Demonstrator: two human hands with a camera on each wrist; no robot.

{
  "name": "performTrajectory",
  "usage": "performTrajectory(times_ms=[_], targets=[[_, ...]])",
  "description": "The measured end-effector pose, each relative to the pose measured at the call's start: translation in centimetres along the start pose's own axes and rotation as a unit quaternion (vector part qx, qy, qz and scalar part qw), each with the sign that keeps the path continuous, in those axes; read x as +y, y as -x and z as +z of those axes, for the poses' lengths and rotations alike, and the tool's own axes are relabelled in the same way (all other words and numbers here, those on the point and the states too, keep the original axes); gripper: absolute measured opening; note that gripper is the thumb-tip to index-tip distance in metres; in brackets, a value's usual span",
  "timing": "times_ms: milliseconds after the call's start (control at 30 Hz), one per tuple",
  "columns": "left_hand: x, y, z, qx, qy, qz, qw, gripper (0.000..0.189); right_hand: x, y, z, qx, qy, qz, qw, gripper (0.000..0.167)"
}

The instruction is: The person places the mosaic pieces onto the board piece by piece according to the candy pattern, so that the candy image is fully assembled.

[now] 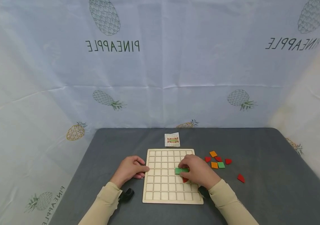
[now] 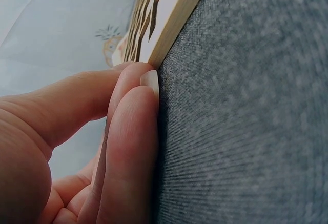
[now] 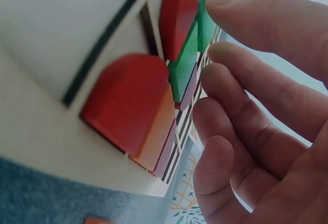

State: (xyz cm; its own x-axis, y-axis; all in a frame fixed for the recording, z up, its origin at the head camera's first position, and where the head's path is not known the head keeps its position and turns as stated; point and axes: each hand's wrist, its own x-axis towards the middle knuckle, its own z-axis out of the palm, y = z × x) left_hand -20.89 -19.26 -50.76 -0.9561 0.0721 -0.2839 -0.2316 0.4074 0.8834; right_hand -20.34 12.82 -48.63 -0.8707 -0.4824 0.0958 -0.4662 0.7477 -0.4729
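A pale wooden grid board point(image 1: 160, 187) lies on the dark table. My left hand point(image 1: 130, 170) holds its left edge, thumb at the rim; in the left wrist view the fingertips point(image 2: 134, 116) meet the board's side. Over the right part of the board, my right hand point(image 1: 197, 170) has thumb and fingertips around a green square tile point(image 1: 178, 171). The right wrist view shows this green tile point(image 3: 204, 26) at the thumb tip. Near it on the board sit another green tile point(image 3: 185, 62), a rounded red piece point(image 3: 125, 98) and an orange piece point(image 3: 158, 129), mostly hidden from the head view.
Right of the board lie loose pieces: orange squares point(image 1: 214, 165), a green square point(image 1: 221, 165) and several red pieces point(image 1: 228, 161), one red piece point(image 1: 241, 178) farther off. A small pattern card point(image 1: 172, 144) lies behind the board. Pineapple-printed cloth point(image 1: 162, 68) hangs around the table.
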Motion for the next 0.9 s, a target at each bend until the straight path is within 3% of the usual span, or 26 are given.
performTrajectory(times_ms=[600, 800, 900], targets=[[0.3, -0.3, 0.1, -0.003, -0.001, 0.0, 1.0, 0.038, -0.5, 0.1, 0.4, 0.009, 0.034, 0.014, 0.9993, 0.012], [0.2, -0.2, 0.0, -0.003, 0.002, -0.005, 1.0, 0.038, -0.2, 0.0, -0.1, 0.01, 0.025, 0.008, 0.9996, 0.012], [0.0, -0.2, -0.1, -0.002, 0.004, -0.008, 1.0, 0.038, 0.4, 0.3, -0.8, 0.01, 0.016, 0.024, 0.9995, 0.012]])
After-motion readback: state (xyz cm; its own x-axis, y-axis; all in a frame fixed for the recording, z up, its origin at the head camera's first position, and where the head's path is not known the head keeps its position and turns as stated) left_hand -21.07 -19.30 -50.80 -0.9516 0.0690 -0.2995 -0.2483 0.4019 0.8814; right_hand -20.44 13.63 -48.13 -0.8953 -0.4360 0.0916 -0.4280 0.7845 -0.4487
